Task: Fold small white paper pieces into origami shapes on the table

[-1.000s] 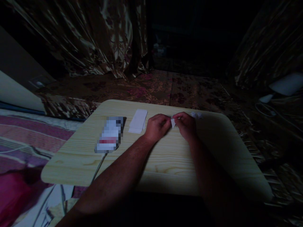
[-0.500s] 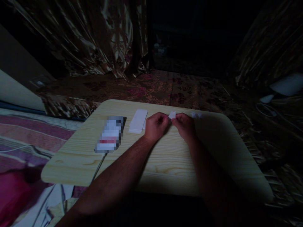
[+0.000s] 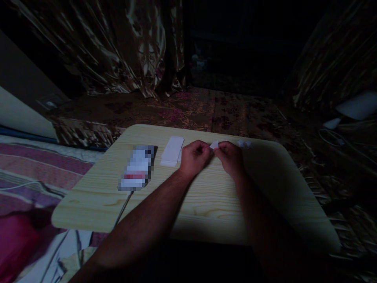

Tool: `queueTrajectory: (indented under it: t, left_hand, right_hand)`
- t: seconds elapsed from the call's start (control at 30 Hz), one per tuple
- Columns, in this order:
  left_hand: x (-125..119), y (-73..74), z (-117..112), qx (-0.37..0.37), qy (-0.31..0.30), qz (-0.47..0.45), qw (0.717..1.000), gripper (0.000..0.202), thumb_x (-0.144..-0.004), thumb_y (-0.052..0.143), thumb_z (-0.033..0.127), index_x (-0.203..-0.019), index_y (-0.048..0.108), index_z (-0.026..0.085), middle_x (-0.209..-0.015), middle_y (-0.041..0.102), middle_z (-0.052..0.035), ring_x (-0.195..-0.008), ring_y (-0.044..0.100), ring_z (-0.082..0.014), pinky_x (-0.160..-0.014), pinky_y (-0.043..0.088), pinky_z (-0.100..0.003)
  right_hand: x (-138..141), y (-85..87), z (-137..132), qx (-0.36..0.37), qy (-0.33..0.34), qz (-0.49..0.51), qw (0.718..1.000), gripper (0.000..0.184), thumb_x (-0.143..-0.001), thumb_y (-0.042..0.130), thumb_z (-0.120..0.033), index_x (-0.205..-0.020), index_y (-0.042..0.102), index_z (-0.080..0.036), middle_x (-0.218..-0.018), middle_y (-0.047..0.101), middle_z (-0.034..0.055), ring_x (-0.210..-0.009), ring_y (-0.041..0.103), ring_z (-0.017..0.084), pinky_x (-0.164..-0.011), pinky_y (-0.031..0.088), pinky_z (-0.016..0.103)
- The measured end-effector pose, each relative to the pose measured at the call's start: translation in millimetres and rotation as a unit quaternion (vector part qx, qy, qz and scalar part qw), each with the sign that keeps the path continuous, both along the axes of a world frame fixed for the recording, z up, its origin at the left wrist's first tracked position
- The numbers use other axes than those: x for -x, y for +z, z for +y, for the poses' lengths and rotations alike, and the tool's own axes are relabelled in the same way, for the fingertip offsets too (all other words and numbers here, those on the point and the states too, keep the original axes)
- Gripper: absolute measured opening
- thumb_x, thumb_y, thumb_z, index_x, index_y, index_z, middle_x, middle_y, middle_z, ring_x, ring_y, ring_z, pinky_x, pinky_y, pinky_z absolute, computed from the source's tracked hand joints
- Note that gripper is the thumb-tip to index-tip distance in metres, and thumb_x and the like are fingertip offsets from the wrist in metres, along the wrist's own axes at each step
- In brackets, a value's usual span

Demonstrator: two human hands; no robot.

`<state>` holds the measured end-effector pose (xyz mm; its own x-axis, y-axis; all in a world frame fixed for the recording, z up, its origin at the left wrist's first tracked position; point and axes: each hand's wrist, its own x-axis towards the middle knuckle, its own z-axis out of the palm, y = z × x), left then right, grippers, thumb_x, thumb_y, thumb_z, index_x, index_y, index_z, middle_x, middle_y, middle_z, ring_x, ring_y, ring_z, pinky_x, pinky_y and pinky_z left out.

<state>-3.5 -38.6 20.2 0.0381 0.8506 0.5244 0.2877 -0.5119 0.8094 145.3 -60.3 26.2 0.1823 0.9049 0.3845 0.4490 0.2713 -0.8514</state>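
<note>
My left hand (image 3: 193, 158) and my right hand (image 3: 230, 157) meet over the far middle of a pale wooden table (image 3: 206, 200). Both pinch a small white piece of paper (image 3: 214, 144) between their fingertips; only a corner of it shows above the fingers. A short stack of white paper strips (image 3: 172, 151) lies just left of my left hand. Small white paper bits (image 3: 245, 144) lie on the table just right of my right hand.
A blurred-out flat device (image 3: 136, 168) lies on the table's left part with a cable (image 3: 123, 208) running off the near edge. Striped bedding (image 3: 32, 173) is at the left, patterned cloth behind. A white object (image 3: 356, 104) and cord lie at far right.
The paper piece has gone from hanging below the fingertips to sitting above them, and the two hands have drawn closer together. The forearms have stayed in place.
</note>
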Motion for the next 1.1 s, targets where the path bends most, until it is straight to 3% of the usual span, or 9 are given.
queueTrajectory:
  t: [0.4,0.63,0.77,1.1]
  left_hand:
    - [0.8,0.5,0.9,-0.015,0.011,0.002,1.0,0.011,-0.076,0.061,0.025,-0.071,0.066,0.016,-0.065,0.065,0.0006,-0.06,0.054,-0.0099,-0.059,0.042,-0.021]
    - [0.1,0.3,0.6,0.002,0.012,-0.009,1.0,0.01,-0.075,0.061,0.024,-0.071,0.067,0.016,-0.065,0.065,0.0005,-0.059,0.055,-0.0101,-0.059,0.043,-0.022]
    - [-0.6,-1.0,1.7,0.02,0.004,-0.033,0.999,0.01,-0.075,0.061,0.023,-0.073,0.067,0.016,-0.066,0.065,0.0005,-0.059,0.055,-0.0099,-0.059,0.044,-0.021]
    - [-1.4,-0.1,2.1,0.061,-0.041,-0.08,0.994,0.011,-0.074,0.065,0.025,-0.077,0.069,0.015,-0.067,0.065,-0.0001,-0.061,0.055,-0.0098,-0.059,0.044,-0.021]
  right_hand:
    - [2.4,0.5,-1.1,-0.019,-0.003,-0.019,1.0,0.012,-0.074,0.064,-0.032,-0.075,0.063,-0.019,-0.073,0.065,0.0001,-0.064,0.058,0.013,-0.06,0.044,0.024]
    - [4.2,0.2,-2.8,-0.044,-0.018,-0.061,0.997,0.014,-0.074,0.061,-0.029,-0.065,0.055,-0.02,-0.061,0.054,-0.0035,-0.058,0.049,0.011,-0.055,0.037,0.023]
    - [5.5,-3.2,-2.3,-0.026,-0.014,-0.062,0.998,0.017,-0.074,0.06,-0.028,-0.062,0.051,-0.02,-0.054,0.047,-0.0057,-0.052,0.043,0.009,-0.05,0.032,0.022]
    - [6.3,4.4,-5.3,0.011,-0.02,-0.05,0.998,0.021,-0.074,0.06,-0.033,-0.061,0.053,-0.019,-0.053,0.05,-0.0049,-0.051,0.044,0.009,-0.049,0.032,0.021]
